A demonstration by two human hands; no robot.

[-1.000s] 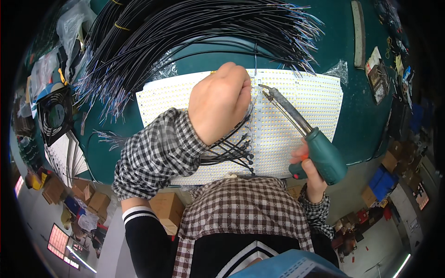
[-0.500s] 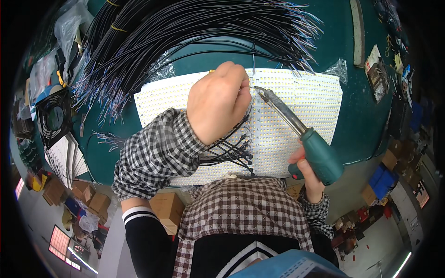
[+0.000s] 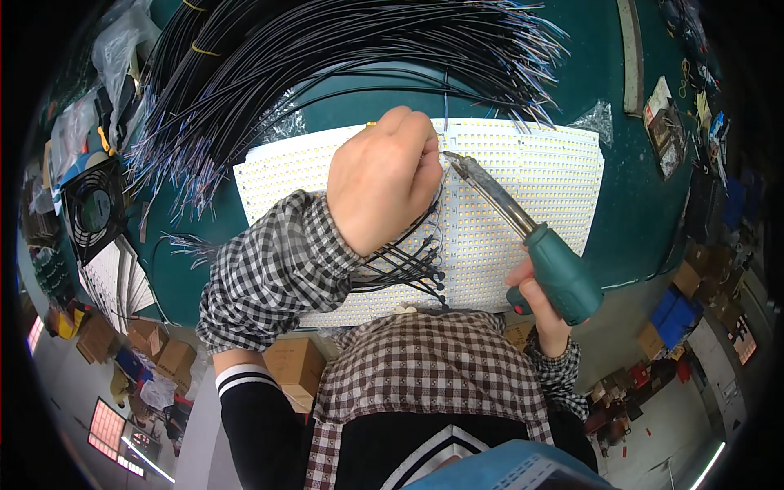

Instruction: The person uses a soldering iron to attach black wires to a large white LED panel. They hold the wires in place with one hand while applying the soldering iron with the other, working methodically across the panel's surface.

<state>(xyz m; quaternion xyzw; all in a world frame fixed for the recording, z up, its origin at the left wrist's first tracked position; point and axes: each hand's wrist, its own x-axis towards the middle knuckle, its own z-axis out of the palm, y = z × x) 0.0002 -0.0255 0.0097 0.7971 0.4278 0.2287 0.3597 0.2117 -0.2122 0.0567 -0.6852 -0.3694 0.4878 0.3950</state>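
Note:
My right hand [image 3: 545, 304] is wrapped round the green handle of a soldering iron [image 3: 563, 278]. Its dark metal tip points up and left, reaching the middle seam of a white LED board [image 3: 539, 188] covered with rows of small yellowish LEDs. Just left of that tip, my left hand [image 3: 382, 181] is closed with its knuckles up; whatever its fingers pinch is hidden from view. Below it, several black cables [image 3: 408, 265] with dark ends lie across the board near the seam. A thin wire [image 3: 446, 102] rises from the board's far edge.
A large bundle of black cables [image 3: 327, 41] with stripped coloured ends lies behind the board on the green table [image 3: 645, 220]. At the left are a black fan [image 3: 94, 208] and a stack of white sheets [image 3: 122, 278]. Plastic film [image 3: 594, 122] sits at the right corner.
The soldering iron has shifted very slightly up and left, its tip staying near the seam beside my left hand. My left hand keeps nearly the same position.

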